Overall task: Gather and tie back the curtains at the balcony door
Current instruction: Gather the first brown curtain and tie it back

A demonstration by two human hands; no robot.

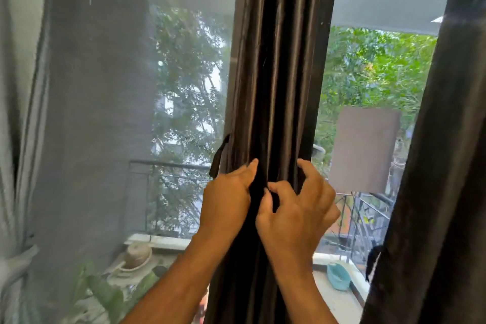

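The dark brown curtain hangs bunched into a narrow column at the centre post of the balcony door. The left hand has its grip clenched on the folds, and the right hand pinches them too (a dark tie-back strap dangles just left).

Balcony floor is showing through the glass on both sides. A teal bowl is sitting on it at right, just beside the low ledge. At left, a round beige pot is resting on a pale dish, with green leaves lying near it, blurred by mesh.
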